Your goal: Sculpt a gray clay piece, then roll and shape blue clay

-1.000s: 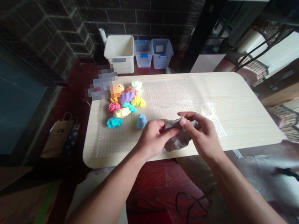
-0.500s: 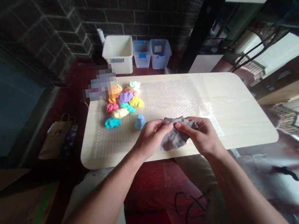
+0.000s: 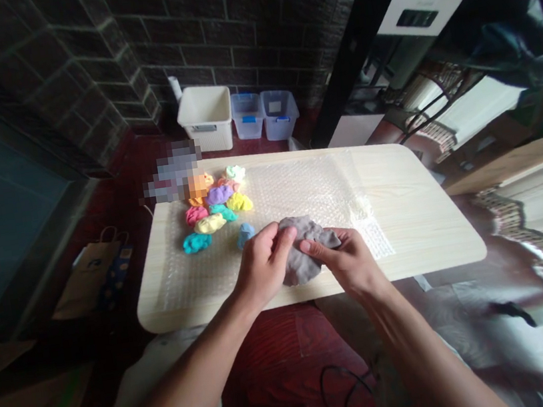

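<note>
A flattened, uneven piece of grey modelling clay [image 3: 303, 263] is held above the table's near edge. My left hand [image 3: 262, 262] grips its left side, thumb on top. On the right side, my right hand [image 3: 344, 257] pinches it with the thumb pressed on the surface; the fingers beneath are hidden. Just beyond my left hand lies a small blue clay lump [image 3: 245, 235]. Farther left are several coloured clay lumps, among them a teal one [image 3: 197, 242], a pale yellow one [image 3: 210, 223], a purple one [image 3: 220, 194] and a bright yellow one [image 3: 239, 202].
Bubble wrap [image 3: 299, 186] covers much of the pale wooden table [image 3: 418, 210]. Behind it stand a white bin [image 3: 207, 121] and two clear boxes [image 3: 280, 115]. A water dispenser [image 3: 419, 14] is at the back right. A paper bag [image 3: 87, 273] sits on the floor at left.
Both hands still hold the grey clay, which now shows more of its broad face, with a lumpy upper edge. The whole view has shifted slightly, with table and bins lower and further left.
</note>
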A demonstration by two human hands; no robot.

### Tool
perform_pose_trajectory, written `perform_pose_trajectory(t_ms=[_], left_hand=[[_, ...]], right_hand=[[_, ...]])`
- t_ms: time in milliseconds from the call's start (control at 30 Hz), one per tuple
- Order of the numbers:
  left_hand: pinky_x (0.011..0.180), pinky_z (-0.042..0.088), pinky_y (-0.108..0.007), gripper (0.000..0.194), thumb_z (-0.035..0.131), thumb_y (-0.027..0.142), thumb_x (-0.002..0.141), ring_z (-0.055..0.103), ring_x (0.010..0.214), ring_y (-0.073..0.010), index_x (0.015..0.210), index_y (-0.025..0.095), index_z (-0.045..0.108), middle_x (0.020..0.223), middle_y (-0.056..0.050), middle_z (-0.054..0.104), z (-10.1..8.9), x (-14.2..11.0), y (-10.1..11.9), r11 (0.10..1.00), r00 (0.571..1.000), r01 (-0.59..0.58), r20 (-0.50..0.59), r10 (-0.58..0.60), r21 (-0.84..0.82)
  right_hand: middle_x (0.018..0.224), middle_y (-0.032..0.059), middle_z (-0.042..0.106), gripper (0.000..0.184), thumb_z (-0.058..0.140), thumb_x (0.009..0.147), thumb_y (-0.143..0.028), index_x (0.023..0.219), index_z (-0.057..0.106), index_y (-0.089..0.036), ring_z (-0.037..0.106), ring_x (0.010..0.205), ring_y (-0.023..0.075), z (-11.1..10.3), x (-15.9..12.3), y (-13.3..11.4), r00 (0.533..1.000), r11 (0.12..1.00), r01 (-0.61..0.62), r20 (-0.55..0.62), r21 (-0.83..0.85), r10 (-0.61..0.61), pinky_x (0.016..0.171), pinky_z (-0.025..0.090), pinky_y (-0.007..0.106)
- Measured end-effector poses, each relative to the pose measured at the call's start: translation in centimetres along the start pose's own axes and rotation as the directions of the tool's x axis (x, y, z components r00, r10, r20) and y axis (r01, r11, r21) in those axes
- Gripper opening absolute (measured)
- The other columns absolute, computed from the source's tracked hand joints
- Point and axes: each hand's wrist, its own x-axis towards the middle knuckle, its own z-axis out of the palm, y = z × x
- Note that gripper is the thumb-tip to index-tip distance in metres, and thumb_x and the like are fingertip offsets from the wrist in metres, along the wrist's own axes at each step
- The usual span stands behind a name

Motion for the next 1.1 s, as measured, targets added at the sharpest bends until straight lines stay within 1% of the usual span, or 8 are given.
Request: perform_pose_trajectory(t_ms=[100,300,433,567,733,867,1000,1100], left_hand=[[0.06,0.031,-0.029,0.044,0.05,0.049,0.106,0.045,0.061,-0.0143,0.073,0.021,0.052,0.063,0.002,0.05,-0.1,0.1,0.1,0.999,1.0,-0.024,-0.004,0.024,0.044],[0.058,0.023,-0.032,0.04,0.059,0.04,0.1,0.039,0.053,-0.015,0.064,0.022,0.052,0.053,0.001,0.047,0.2,0.4,0.2,0.976,0.985,-0.049,-0.153,0.082,0.213],[0.059,0.023,-0.032,0.038,0.058,0.042,0.1,0.04,0.053,-0.0155,0.068,0.022,0.056,0.055,0.0,0.05,0.5,0.3,0.0,0.974,0.984,-0.05,-0.156,0.086,0.221],[0.061,0.032,-0.028,0.045,0.051,0.051,0.104,0.046,0.062,-0.0156,0.071,0.021,0.054,0.062,0.001,0.051,0.4,0.7,-0.3,1.0,0.994,0.022,-0.11,-0.021,0.007],[0.073,0.045,-0.027,0.039,0.06,0.055,0.1,0.057,0.077,-0.0173,0.086,0.019,0.065,0.08,-0.001,0.063,0.5,1.1,-0.3,0.95,0.995,0.099,0.024,-0.097,-0.295],[0.064,0.04,-0.026,0.044,0.062,0.054,0.1,0.049,0.068,-0.0142,0.076,0.018,0.058,0.07,0.001,0.055,0.6,0.9,-0.4,0.986,1.0,0.019,0.022,-0.016,-0.166],[0.064,0.038,-0.026,0.043,0.057,0.051,0.104,0.05,0.067,-0.0138,0.078,0.017,0.06,0.071,0.0,0.057,0.5,0.6,-0.4,0.998,1.0,-0.024,0.007,0.024,-0.056],[0.062,0.036,-0.026,0.043,0.056,0.05,0.104,0.048,0.065,-0.013,0.076,0.017,0.058,0.068,0.001,0.054,0.4,0.5,-0.3,0.998,0.999,-0.035,0.0,0.035,-0.046]], right_hand=[[0.069,0.0019,0.072,0.034,0.096,0.072,-0.043,0.072,0.077,-0.015,0.061,0.061,0.0149,-0.2,0.0,-0.1,1.0,1.0,0.02,0.002,-0.013,-0.02,0.063,0.052,0.03],[0.08,0.0055,0.078,0.038,0.091,0.077,-0.051,0.087,0.079,-0.016,0.07,0.069,0.0181,1.4,0.0,0.1,0.995,0.993,-0.019,-0.1,0.118,0.031,0.069,0.059,0.032],[0.07,0.0031,0.073,0.038,0.092,0.076,-0.051,0.078,0.077,-0.016,0.064,0.06,0.0159,1.6,0.1,0.5,0.994,0.999,0.019,-0.106,0.048,-0.014,0.06,0.056,0.03],[0.061,0.0003,0.064,0.042,0.089,0.078,-0.052,0.066,0.07,-0.017,0.052,0.051,0.0128,0.9,0.0,0.2,0.992,0.994,0.086,-0.083,-0.06,-0.091,0.051,0.047,0.029],[0.063,-0.0004,0.064,0.041,0.089,0.077,-0.053,0.07,0.069,-0.018,0.054,0.056,0.014,1.0,-0.2,-0.2,0.999,0.999,0.014,-0.035,-0.043,-0.016,0.054,0.046,0.028],[0.07,0.0001,0.065,0.04,0.083,0.083,-0.057,0.081,0.072,-0.019,0.055,0.062,0.0148,1.3,-0.2,-0.2,0.998,0.996,0.023,-0.061,-0.084,-0.029,0.058,0.045,0.027],[0.06,-0.0045,0.045,0.049,0.082,0.085,-0.052,0.062,0.054,-0.02,0.038,0.056,0.011,1.3,-0.1,-0.3,0.987,0.967,0.13,-0.066,-0.22,-0.148,0.053,0.031,0.026],[0.059,-0.006,0.038,0.052,0.083,0.085,-0.05,0.06,0.048,-0.021,0.031,0.056,0.0102,1.3,0.0,-0.2,0.985,0.968,0.148,-0.057,-0.202,-0.162,0.051,0.025,0.027]])
